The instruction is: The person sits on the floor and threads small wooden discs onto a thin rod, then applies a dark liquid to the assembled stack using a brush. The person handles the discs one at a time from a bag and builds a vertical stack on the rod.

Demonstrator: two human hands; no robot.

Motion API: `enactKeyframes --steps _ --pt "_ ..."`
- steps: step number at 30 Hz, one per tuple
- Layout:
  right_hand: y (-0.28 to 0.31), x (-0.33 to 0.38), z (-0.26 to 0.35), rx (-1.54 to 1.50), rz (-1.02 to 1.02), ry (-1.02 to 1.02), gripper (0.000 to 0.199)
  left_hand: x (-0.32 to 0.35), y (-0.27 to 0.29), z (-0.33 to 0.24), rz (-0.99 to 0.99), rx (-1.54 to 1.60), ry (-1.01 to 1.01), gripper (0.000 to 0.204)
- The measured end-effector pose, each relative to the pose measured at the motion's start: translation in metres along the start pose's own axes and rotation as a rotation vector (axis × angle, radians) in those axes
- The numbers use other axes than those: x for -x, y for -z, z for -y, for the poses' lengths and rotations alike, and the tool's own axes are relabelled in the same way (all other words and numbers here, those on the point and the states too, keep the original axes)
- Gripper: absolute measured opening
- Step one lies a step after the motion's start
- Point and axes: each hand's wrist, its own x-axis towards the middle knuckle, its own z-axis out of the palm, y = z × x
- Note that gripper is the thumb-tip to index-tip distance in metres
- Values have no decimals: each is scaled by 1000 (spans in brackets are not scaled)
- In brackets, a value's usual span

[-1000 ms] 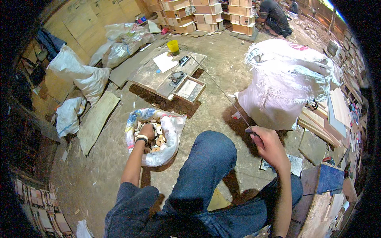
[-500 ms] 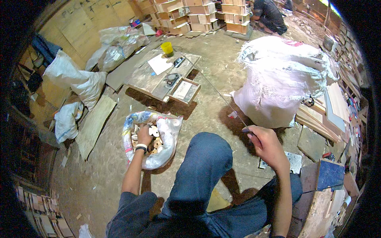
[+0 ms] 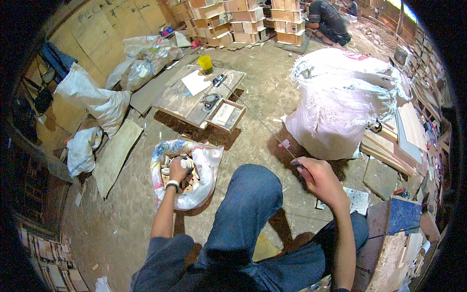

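We reach our left hand (image 3: pixel 179 168) into the open plastic bag (image 3: pixel 206 165) on the floor, fingers curled around a small pale round piece (image 3: pixel 186 164) among the others there. Our right hand (image 3: pixel 318 179) is closed, pinching the near end of a thin rod (image 3: pixel 260 121) (or stiff wire) that slants away toward the low wooden table (image 3: pixel 182 100).

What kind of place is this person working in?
Probably a small woodworking or craft workshop. Stacks of wooden boxes stand at the back, boards and offcuts lie about the dirt floor, and a low wooden work table carries tools. Big white sacks sit around.
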Motion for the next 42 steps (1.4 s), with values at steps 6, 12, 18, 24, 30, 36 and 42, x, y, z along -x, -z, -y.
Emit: enactKeyframes --steps 6,12,18,24,30,36,42 --pt "-20 -7 -4 -74 102 -4 77 45 51 -16 11 1519 565 36" --pt "-80 -27 -28 -162 265 113 80 27 81 -66 -49 1885 427 38" --pt "-113 -32 -30 -236 371 106 57 1 104 -92 120 1869 366 44" --pt "-116 -35 -22 -145 439 69 57 -8 116 -98 147 1807 286 46" --pt "-123 -32 -38 -188 388 156 61 -11 118 -89 183 1746 313 46" --pt "-126 -31 -46 -143 355 163 67 -12 117 -80 230 1716 292 39" --pt "-120 -32 -42 -134 352 208 76 -11 128 -94 283 1628 278 39"
